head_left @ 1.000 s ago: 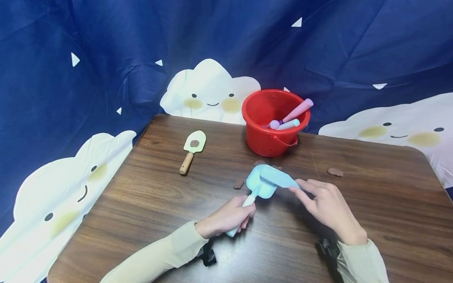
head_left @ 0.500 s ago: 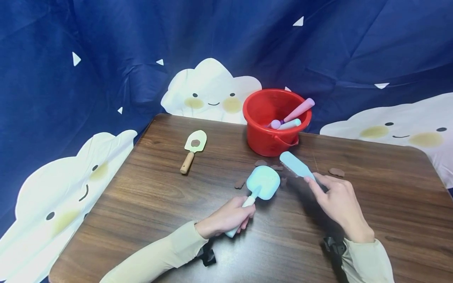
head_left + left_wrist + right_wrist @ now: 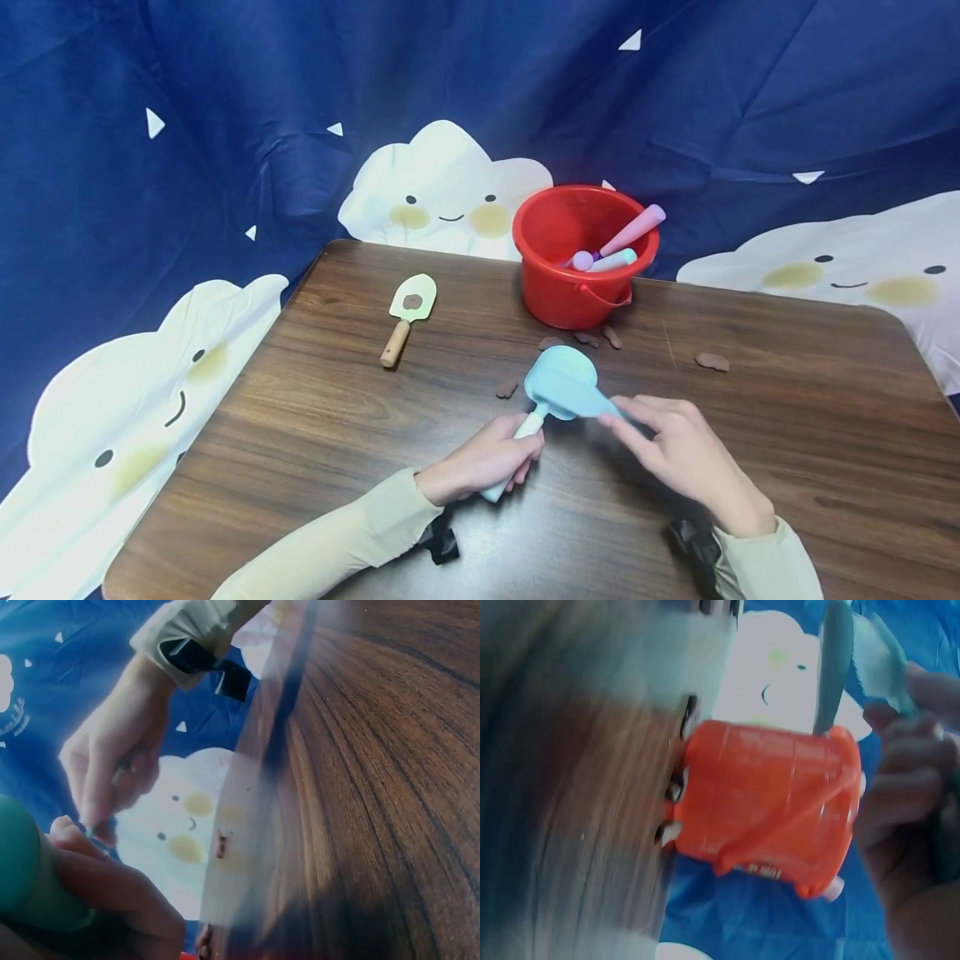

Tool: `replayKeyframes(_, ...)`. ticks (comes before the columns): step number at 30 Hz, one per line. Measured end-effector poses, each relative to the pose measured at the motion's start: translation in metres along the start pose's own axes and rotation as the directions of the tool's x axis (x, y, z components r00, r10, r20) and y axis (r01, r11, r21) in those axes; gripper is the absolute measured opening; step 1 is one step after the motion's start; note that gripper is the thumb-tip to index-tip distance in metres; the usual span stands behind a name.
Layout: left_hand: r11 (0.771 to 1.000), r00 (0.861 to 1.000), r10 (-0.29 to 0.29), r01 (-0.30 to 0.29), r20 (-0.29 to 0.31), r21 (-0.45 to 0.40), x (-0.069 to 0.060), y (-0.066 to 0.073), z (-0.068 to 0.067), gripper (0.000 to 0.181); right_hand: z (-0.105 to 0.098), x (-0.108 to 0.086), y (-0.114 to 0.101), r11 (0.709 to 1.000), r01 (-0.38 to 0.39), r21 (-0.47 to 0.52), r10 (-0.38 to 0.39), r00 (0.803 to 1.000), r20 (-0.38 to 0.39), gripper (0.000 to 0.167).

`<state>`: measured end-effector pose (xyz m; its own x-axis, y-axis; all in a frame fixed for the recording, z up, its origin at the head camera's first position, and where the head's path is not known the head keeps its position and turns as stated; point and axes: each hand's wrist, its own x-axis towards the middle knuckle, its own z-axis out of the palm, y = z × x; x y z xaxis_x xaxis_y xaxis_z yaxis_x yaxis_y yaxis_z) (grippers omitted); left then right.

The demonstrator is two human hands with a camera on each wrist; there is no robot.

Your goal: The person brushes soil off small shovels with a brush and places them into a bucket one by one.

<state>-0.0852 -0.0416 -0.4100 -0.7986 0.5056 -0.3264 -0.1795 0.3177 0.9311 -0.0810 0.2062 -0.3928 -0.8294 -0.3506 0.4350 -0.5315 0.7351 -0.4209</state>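
In the head view my left hand (image 3: 487,457) grips the pale handle of a light-blue toy shovel (image 3: 561,360), its scoop held over the middle of the table. My right hand (image 3: 690,454) pinches a light-blue brush (image 3: 581,398), which overlaps the scoop; whether they touch I cannot tell. Pale bristles on the brush (image 3: 879,661) show beside the scoop (image 3: 836,664) in the right wrist view. Several flat brown pieces lie on the wood, including one brown piece (image 3: 507,388) left of the scoop and another brown piece (image 3: 612,337) near the bucket.
A red bucket (image 3: 555,292) with pink, purple and pale-blue handles in it stands at the table's back edge. To the left lies a pale-green trowel (image 3: 411,302) with a wooden handle. Farther right is a lone brown piece (image 3: 712,362). A blue cloud-print cloth hangs behind.
My right hand swung the brush off the scoop to the upper right, then brought it back over the scoop. A brown piece now lies in front of the bucket's right side. The left hand stayed put.
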Motion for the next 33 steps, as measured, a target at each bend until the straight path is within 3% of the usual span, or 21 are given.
replayKeyframes(2, 1.000, 1.000, 0.009, -0.009, -0.002, 0.017, 0.000, 0.000, 0.000, 0.012, 0.002, -0.001, -0.002, 1.000, 0.006, 0.003, -0.007, 0.998, 0.059, 0.028)
replayKeyframes(5, 0.999, 1.000, 0.013, -0.013, -0.012, 0.051, -0.002, 0.001, -0.001, 0.010, 0.002, -0.002, -0.001, 1.000, -0.012, -0.018, 0.014, 0.997, 0.073, 0.028)
replayKeyframes(13, 0.996, 1.000, 0.013, -0.011, -0.021, 0.090, -0.004, 0.000, -0.001, 0.008, 0.001, 0.001, 0.013, 0.990, -0.126, -0.065, 0.120, 0.989, -0.090, 0.032)
replayKeyframes(19, 0.997, 0.999, 0.031, -0.028, -0.036, 0.070, -0.002, -0.002, -0.001, 0.008, 0.000, 0.005, 0.012, 0.986, -0.150, -0.076, 0.132, 0.971, -0.197, 0.031)
replayKeyframes(21, 0.997, 0.998, 0.037, -0.034, -0.048, 0.066, -0.002, -0.002, -0.002, 0.008, -0.003, 0.004, 0.008, 0.988, -0.139, -0.062, 0.124, 0.973, -0.194, 0.031)
replayKeyframes(27, 0.997, 0.995, 0.048, -0.043, -0.089, 0.056, -0.001, 0.002, -0.004, 0.006, -0.007, -0.002, -0.009, 0.995, -0.040, -0.096, 0.033, 0.997, -0.070, 0.030)
replayKeyframes(33, 0.997, 0.994, 0.062, -0.057, -0.087, 0.056, -0.003, 0.004, -0.004, 0.005, -0.009, -0.002, -0.007, 0.986, -0.003, -0.167, -0.018, 0.993, -0.121, 0.030)
